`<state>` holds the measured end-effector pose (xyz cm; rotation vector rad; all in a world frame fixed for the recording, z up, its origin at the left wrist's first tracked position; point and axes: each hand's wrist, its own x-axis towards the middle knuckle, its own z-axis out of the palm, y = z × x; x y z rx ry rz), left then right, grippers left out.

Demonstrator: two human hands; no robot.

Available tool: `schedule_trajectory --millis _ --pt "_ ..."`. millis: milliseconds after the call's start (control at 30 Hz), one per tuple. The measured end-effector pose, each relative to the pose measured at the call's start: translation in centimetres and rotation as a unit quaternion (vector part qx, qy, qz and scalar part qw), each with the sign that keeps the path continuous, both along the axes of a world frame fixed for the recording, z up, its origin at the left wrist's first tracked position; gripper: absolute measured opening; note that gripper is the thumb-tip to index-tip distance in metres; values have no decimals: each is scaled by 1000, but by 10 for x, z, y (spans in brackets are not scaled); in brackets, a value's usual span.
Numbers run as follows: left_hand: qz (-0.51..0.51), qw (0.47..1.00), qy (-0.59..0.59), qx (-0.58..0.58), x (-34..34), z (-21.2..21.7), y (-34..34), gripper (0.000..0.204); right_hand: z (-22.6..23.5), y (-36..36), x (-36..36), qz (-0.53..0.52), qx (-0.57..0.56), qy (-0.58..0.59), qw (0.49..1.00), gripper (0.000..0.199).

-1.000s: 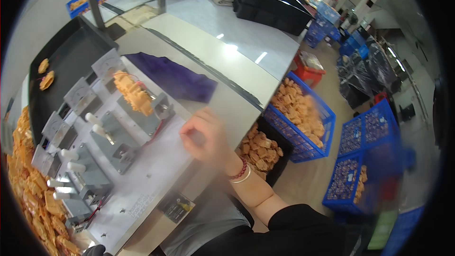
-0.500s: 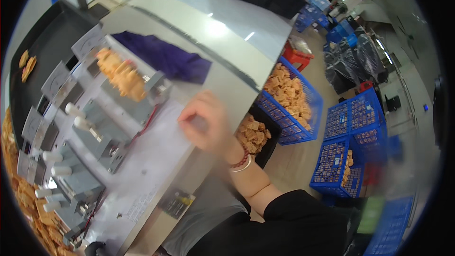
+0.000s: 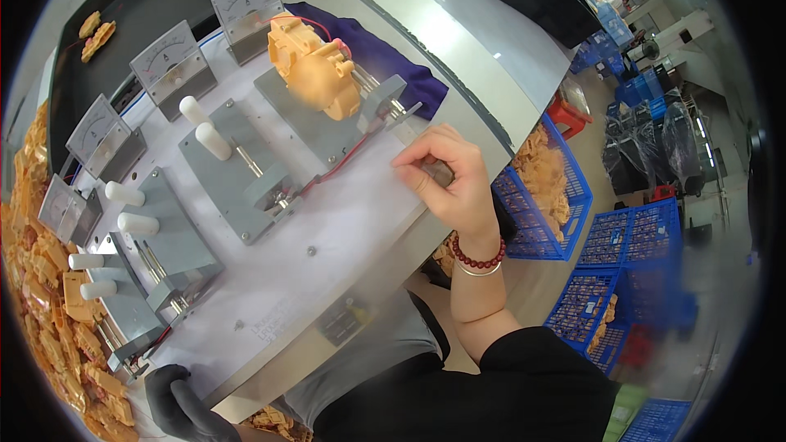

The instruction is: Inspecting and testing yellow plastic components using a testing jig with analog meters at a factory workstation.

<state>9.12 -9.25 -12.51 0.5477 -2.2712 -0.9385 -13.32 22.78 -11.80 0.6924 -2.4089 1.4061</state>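
Observation:
My right hand (image 3: 450, 180), bare with a red bead bracelet and a pale bangle, hovers over the front edge of the white bench. Its fingers curl toward the thumb; a dark patch shows inside the curl, too unclear to name. Just beyond, a yellow-orange plastic housing (image 3: 315, 69) sits on the rightmost grey fixture (image 3: 274, 110), against a metal clamp (image 3: 385, 98) with red wires. My left hand (image 3: 176, 405), in a black glove, is bent at the bench's near-left corner beside the last fixture's clamp. What its fingers hold, if anything, is hidden.
More grey fixtures with white pegs (image 3: 213, 141) and dial meters (image 3: 168, 61) line the bench. A black tray (image 3: 147, 0) and purple cloth (image 3: 368, 45) lie behind. Yellow-orange parts (image 3: 49, 303) heap at left; blue crates (image 3: 565, 229) stand on the floor at right.
The view has shifted, so the bench and fixtures appear farther right. My right hand stays curled near the rightmost clamp, now in sharper focus. More of my gloved left hand shows.

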Motion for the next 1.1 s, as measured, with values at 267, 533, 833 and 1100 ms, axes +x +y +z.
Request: schedule_trajectory --millis 267,533,833,1100 --pt "-28 999 -28 36 -8 23 6 9 -7 -2 2 10 -21 25 999 5" --pt "-23 999 -23 38 -17 15 14 8 -12 0 1 -15 -37 51 998 5" --pt "-13 999 -5 49 -17 12 11 7 -17 -2 1 -13 -28 72 997 8" --pt "-18 1000 -13 -17 -19 14 14 8 -25 -4 0 -40 -18 111 993 11"
